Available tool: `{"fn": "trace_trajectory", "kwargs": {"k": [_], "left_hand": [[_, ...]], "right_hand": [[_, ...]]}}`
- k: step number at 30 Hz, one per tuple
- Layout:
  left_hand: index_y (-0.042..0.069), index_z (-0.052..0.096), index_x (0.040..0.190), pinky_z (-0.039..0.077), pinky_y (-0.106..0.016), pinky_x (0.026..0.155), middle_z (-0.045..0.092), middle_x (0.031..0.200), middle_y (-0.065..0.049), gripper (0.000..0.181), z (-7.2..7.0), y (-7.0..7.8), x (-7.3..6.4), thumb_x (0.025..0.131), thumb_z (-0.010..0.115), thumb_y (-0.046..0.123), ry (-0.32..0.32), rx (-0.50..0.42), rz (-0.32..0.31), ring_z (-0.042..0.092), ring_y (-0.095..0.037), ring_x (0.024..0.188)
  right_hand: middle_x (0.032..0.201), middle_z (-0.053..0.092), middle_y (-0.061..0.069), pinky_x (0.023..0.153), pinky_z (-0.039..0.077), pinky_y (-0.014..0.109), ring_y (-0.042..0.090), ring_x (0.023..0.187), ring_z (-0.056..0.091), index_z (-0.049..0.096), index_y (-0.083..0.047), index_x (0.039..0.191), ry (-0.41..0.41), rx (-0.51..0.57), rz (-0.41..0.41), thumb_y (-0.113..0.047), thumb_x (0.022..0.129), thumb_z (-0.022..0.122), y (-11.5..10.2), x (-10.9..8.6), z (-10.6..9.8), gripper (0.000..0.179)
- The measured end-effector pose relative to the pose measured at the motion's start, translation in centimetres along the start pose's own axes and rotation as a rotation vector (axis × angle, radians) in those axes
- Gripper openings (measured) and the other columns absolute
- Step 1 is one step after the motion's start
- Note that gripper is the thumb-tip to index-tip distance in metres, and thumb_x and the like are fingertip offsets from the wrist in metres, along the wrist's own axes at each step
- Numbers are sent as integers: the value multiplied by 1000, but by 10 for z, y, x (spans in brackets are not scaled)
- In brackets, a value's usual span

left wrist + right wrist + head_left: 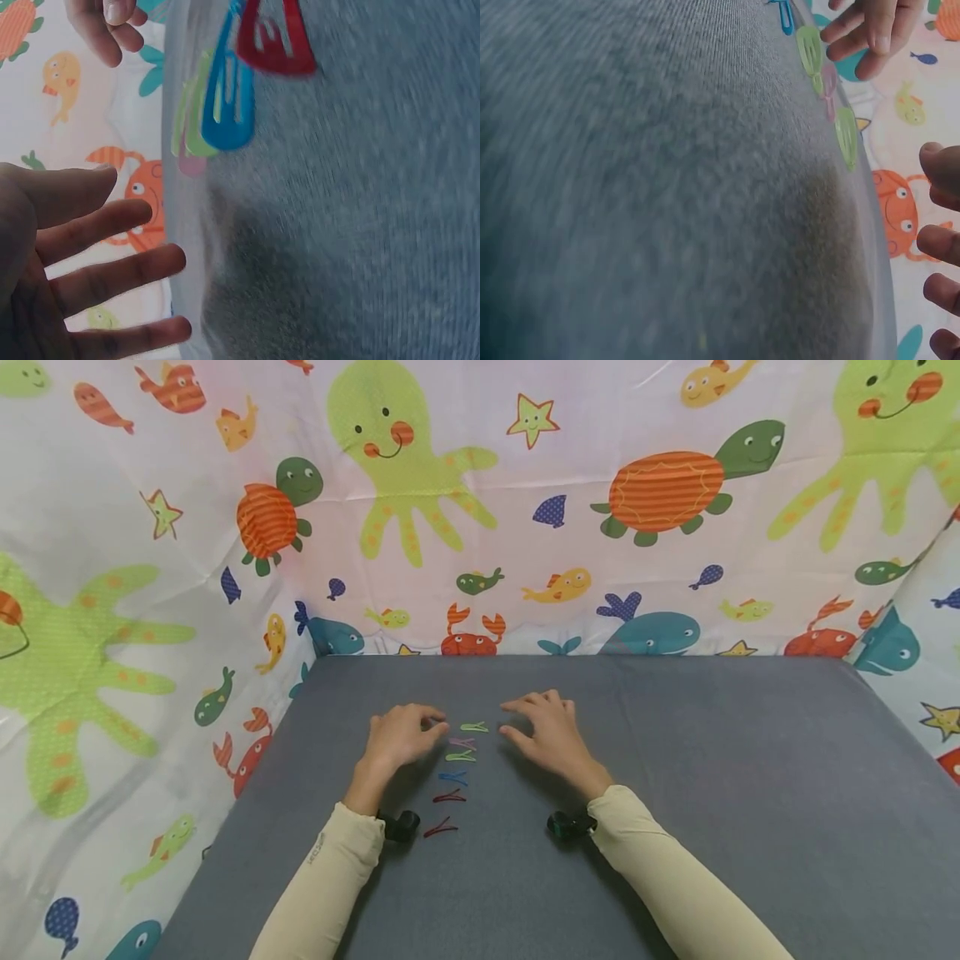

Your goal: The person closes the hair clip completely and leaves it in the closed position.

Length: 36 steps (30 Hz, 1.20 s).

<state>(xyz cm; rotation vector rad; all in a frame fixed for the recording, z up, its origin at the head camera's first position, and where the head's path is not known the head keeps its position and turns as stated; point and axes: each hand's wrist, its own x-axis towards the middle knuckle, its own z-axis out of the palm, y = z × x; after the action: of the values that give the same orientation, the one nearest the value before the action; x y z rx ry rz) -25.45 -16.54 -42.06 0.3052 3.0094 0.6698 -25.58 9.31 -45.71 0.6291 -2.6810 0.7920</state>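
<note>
Hair clips (461,757) strung in a column, left hand (399,739) and right hand (551,733) astride its far end, loosely spread, both empty.

Hair clips (461,757) in line on table (735,793), cloth (517,543) behind.

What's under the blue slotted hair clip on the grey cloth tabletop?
Grey cloth tabletop shows all around the blue slotted hair clip. The patch directly beneath its body is covered, so I can't tell whether anything thin lies there.
</note>
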Motion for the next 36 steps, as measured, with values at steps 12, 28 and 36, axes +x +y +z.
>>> {"fn": "trace_trajectory", "kwargs": {"k": [12,28,36], "left_hand": [[21,79,111,28,-67,105,77,101,-3,21,7,-3,14,97,69,32,25,35,23,67,-25,100],[25,81,102,27,-68,103,77,93,1,14,14,4,30,91,76,33,3,63,56,67,-21,92],[24,82,100,28,-69,103,77,90,1,14,18,4,33,90,78,32,8,67,51,67,-21,92]], "right_hand": [[118,71,6,91,32,52,29,106,52,75,-20,123,-69,13,42,-31,92,77,0,10,13,33],[104,72,4,80,35,43,23,90,52,77,-20,117,-131,-20,4,-32,90,78,-7,20,21,29],[104,72,5,80,35,43,24,90,53,77,-18,117,-138,8,22,-29,90,78,-8,21,21,29]]}}
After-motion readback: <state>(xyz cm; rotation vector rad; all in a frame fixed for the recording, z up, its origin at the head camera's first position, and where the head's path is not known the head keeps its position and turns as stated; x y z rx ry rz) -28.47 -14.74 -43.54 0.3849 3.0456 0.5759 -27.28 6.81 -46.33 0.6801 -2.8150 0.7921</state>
